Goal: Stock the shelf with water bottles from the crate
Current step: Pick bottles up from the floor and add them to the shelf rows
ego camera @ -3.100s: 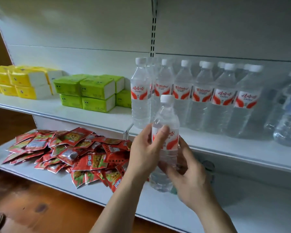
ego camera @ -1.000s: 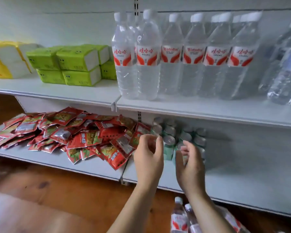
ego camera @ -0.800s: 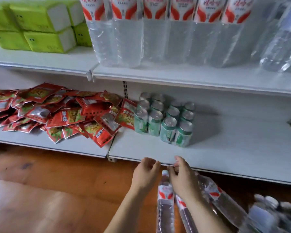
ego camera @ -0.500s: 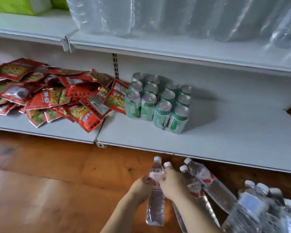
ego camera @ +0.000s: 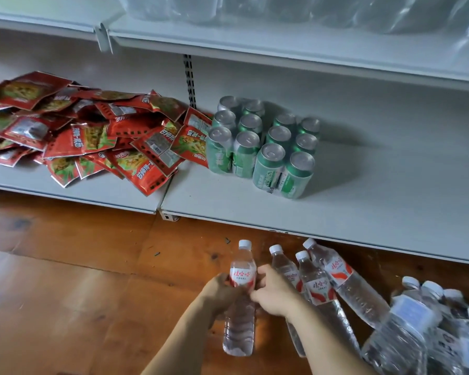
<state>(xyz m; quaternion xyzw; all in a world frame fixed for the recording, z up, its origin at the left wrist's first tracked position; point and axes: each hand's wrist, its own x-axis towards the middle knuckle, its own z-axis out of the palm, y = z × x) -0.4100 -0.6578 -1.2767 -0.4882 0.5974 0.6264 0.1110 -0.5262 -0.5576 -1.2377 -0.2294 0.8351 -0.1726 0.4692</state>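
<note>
While both hands, the left hand (ego camera: pixel 220 290) and the right hand (ego camera: pixel 275 292), clamp from either side around the red-and-white label of a clear plastic water bottle with a white cap (ego camera: pixel 240 301), they hold it upright above the brown wooden floor (ego camera: pixel 79 266), probably ready for lifting to the white metal shelf (ego camera: pixel 363 201). Its label carries red Chinese characters too small to read surely, as do the loose clear bottles lying on the floor (ego camera: pixel 333 282) beside it, while the green shrink-wrapped cans (ego camera: pixel 266 147) read "TSINGTAO".

Clear glossy plastic bottle (ego camera: pixel 240 301); shiny foil packets (ego camera: pixel 87 131); metal cans (ego camera: pixel 266 147) on matt shelf (ego camera: pixel 363 201); polished wood floor (ego camera: pixel 65 280)
</note>
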